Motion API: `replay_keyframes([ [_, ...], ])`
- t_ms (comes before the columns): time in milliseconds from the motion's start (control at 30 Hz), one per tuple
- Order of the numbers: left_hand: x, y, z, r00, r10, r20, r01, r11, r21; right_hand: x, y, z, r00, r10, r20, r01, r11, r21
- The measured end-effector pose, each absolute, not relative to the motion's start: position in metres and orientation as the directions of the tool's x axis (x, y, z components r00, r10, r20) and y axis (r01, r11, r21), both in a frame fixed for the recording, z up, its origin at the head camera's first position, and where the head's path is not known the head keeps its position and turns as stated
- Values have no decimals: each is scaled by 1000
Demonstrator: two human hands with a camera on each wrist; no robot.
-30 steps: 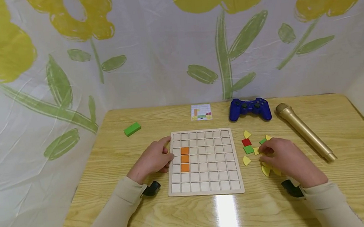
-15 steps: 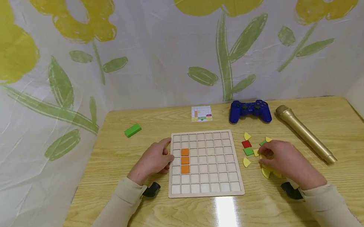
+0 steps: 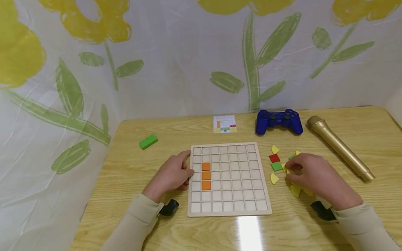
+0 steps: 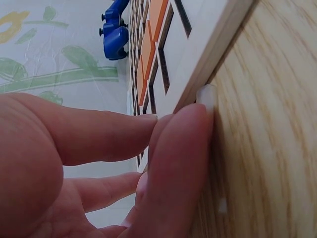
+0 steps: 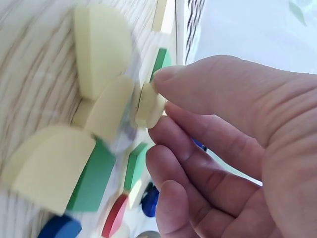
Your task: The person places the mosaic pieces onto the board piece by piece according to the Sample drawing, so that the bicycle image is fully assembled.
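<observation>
A square wooden grid board (image 3: 230, 215) lies in the middle of the table in the head view, with three orange square tiles (image 3: 206, 175) stacked in one column. My left hand (image 3: 170, 172) holds the board's left edge; the left wrist view shows thumb and fingertips at its rim. Over the loose pieces to the right, my right hand (image 3: 314, 174) pinches a small yellow piece (image 5: 148, 106) between thumb and fingers. Around it lie yellow quarter-circle pieces (image 5: 52, 166), green tiles (image 5: 94, 178), a red tile (image 5: 115, 215) and a blue piece (image 5: 62, 228). The hand hides part of this pile.
A pattern card (image 3: 225, 124) lies behind the board. Beyond the pieces are a blue game controller (image 3: 279, 122) and a gold microphone (image 3: 341, 149). A green block (image 3: 148, 142) sits at the back left of the wooden table (image 3: 185, 247). Flowered cloth (image 3: 179, 61) hangs behind.
Both hands stay almost in place, the left at the board's edge and the right over the pieces. The head view shifts slightly.
</observation>
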State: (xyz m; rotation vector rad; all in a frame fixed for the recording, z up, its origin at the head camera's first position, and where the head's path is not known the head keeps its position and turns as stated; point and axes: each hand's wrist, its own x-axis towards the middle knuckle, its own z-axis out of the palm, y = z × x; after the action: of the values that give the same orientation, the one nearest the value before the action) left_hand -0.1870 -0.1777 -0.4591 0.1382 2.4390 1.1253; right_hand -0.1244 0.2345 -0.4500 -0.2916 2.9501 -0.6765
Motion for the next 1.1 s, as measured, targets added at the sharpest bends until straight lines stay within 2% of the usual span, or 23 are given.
replay_keyframes([
  [267,-188,-178,-460,-897,271,-349,-88,663,743,-134,202,-443,-966,-259,-21,-222,867,-447],
  [767,-189,-178,-460,-896,278,-347,-86,657,749,-169,94,-438,-921,-389,-14,-330,800,-501],
  [1100,-187,-178,-458,-899,279,-338,-79,656,751,-183,60,-448,-911,-412,17,-366,788,-496],
])
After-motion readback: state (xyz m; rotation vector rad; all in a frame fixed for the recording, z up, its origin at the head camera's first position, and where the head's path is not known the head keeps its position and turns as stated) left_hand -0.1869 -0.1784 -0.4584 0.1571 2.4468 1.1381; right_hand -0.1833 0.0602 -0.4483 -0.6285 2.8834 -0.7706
